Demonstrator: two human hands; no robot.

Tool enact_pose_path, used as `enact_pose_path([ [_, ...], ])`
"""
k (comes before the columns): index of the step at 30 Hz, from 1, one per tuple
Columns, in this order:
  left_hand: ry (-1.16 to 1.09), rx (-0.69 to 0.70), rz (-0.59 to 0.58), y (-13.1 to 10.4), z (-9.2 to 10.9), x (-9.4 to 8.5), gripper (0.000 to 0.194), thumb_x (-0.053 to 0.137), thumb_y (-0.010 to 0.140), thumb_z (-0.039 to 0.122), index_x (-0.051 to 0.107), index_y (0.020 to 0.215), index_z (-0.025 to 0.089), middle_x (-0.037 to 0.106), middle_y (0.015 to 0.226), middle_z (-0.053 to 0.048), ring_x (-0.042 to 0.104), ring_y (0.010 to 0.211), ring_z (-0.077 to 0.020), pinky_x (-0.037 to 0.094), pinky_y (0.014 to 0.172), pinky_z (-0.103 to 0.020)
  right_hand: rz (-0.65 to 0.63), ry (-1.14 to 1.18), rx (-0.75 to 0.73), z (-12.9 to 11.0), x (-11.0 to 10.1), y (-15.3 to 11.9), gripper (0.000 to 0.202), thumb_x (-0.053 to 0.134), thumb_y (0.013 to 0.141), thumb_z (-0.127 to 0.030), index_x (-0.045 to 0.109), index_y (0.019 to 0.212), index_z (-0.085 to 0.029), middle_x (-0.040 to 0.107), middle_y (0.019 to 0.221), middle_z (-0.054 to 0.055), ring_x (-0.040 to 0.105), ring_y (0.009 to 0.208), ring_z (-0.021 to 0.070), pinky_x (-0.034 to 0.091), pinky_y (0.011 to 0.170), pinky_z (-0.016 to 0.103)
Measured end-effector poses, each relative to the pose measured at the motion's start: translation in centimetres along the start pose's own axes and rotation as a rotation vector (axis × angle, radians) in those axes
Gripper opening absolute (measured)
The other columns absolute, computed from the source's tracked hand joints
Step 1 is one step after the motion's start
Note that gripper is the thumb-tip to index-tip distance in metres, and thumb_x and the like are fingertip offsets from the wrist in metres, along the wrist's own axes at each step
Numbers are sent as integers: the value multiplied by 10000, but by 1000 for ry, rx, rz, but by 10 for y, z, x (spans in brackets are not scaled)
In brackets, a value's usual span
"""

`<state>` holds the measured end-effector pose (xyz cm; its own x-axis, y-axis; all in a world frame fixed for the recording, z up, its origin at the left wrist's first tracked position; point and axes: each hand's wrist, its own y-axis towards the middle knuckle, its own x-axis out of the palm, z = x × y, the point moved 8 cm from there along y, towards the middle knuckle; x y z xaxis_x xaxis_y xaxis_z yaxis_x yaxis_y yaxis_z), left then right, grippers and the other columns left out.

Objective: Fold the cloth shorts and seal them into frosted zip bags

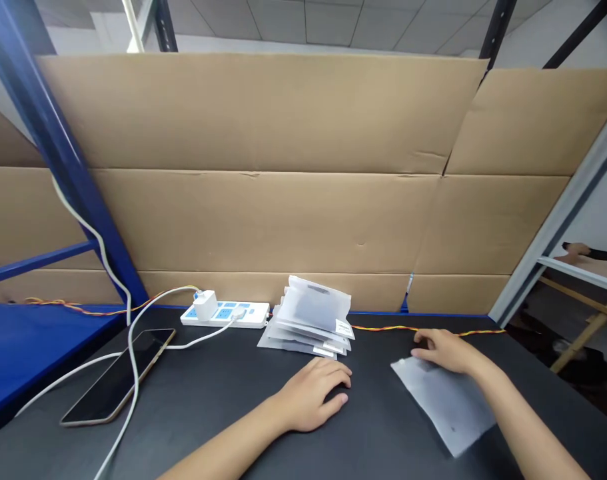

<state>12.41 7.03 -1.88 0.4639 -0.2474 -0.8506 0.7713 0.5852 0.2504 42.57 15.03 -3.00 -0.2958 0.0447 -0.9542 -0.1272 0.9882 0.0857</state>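
My left hand [317, 393] rests on the dark tabletop with nothing in it, its fingers loosely bent and the thumb apart. Just behind it is a stack of frosted plastic bags [313, 310] with small white labels, leaning slightly against the back. Over on the right lies a single frosted plastic bag [448, 403], flat on the table. My right hand [446, 350] lies over that bag's far edge, with the thumb touching it and a gap between thumb and forefinger. Part of the bag is hidden under my right hand and forearm.
A white power strip [256, 313] with a charger [206, 305] stands along the back. A phone [118, 380] lies at left, crossed by a white cable [133, 353]. Cardboard panels [263, 220] wall the back. A red and yellow wire [383, 328] runs along the rear edge.
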Motion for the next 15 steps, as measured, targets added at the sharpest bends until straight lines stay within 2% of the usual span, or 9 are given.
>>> enact_pose_path([
  [3,1,-3,10,0,-2,0,203,576,939,208,605,1136,249,651,1267,-38,560,1216,-231,406,1078,-378,-172,123,-137,-54,25,-6,248,721,765,-370,666,971,-245,682,704,-20,618,639,174,444,594,265],
  [5,3,0,10,0,-2,1,203,577,940,207,605,1137,247,647,1273,-43,555,1223,-232,402,1080,-380,-240,187,-196,-75,30,-11,238,725,767,-379,655,943,-236,677,798,-8,605,716,172,449,646,267],
  [8,5,6,9,-1,-2,1,210,572,944,209,608,1147,246,644,1280,-48,552,1224,-234,399,1081,-383,-370,271,-257,-79,26,-22,284,771,718,-367,687,957,-239,679,914,-2,609,815,172,467,701,252],
  [11,-3,11,-4,-1,-1,2,212,572,945,213,615,1150,243,644,1279,-51,557,1210,-237,397,1071,-382,-470,315,-255,-71,21,-28,284,821,615,-283,724,875,-227,656,850,-17,579,765,165,435,661,243],
  [13,-21,3,-4,0,-2,1,193,577,950,228,624,1137,243,640,1283,-50,549,1215,-239,388,1067,-378,-482,333,-253,-78,23,-29,189,820,589,-253,698,722,-197,601,727,-33,515,671,144,376,613,242],
  [15,-71,-15,-2,1,-5,1,167,570,967,264,633,1121,250,642,1269,-39,544,1208,-234,373,1065,-370,-444,372,-274,-99,30,-29,172,796,637,-275,650,658,-184,566,680,-39,474,654,135,337,612,244],
])
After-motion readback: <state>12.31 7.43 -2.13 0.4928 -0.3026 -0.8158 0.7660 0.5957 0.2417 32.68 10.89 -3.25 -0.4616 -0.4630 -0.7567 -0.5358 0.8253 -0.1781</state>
